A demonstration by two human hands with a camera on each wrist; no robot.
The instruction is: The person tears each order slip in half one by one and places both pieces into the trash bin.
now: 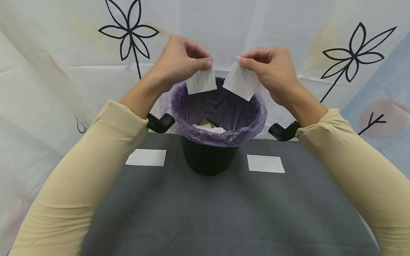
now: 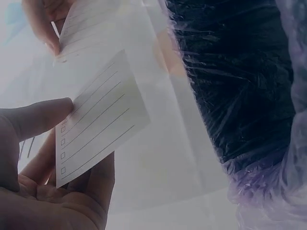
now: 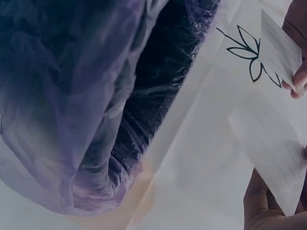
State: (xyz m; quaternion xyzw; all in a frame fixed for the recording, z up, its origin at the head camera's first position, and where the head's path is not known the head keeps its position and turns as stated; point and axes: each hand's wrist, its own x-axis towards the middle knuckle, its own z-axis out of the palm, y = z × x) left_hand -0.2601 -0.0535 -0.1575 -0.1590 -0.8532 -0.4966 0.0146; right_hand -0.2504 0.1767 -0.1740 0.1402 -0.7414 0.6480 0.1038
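My left hand (image 1: 179,62) pinches a lined piece of paper (image 1: 201,81) between thumb and fingers, above the back rim of the bin. In the left wrist view this paper (image 2: 100,120) shows ruled lines and small checkboxes along one edge. My right hand (image 1: 273,73) pinches another lined piece of paper (image 1: 242,81), tilted, over the bin's right back side. Below both hands stands a dark bin (image 1: 208,156) lined with a purple plastic bag (image 1: 179,117). White paper scraps (image 1: 213,129) and a brown piece (image 1: 207,123) lie inside it.
On the grey tablecloth (image 1: 205,209), one lined card (image 1: 146,157) lies left of the bin and another lined card (image 1: 266,164) lies right of it. A white curtain with black flower drawings (image 1: 129,31) hangs close behind the bin.
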